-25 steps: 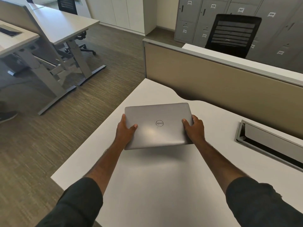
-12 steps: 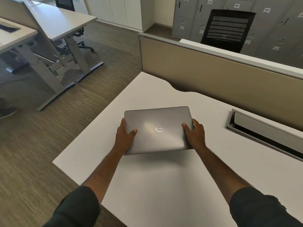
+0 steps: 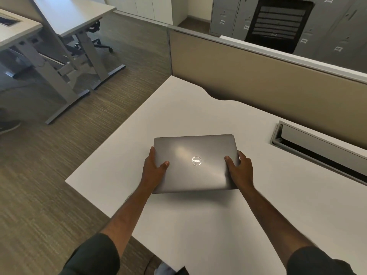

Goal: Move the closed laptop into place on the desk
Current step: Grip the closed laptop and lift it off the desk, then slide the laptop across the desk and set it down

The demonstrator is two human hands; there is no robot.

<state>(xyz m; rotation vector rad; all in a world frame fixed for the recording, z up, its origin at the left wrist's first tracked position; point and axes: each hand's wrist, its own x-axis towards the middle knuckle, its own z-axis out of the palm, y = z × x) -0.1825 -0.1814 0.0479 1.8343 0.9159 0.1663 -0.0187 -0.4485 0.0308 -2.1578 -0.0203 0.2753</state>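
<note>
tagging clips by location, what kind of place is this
Most likely an open-plan office: a white desk backed by a tan divider panel, numbered grey lockers, and a black mesh chair.

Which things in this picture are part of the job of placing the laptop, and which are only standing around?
Part of the job:
- closed laptop
- white desk under it
- left hand and right hand, gripping its two sides

Only standing around:
- cable tray set in the desk
- beige partition
- black office chair
- grey lockers
- the other desks

Laptop point(image 3: 195, 163): smooth grey metal-look lid, satin sheen. Desk point(image 3: 218, 225): matt white, smooth. Floor point(image 3: 49, 175): rough-textured carpet.
</note>
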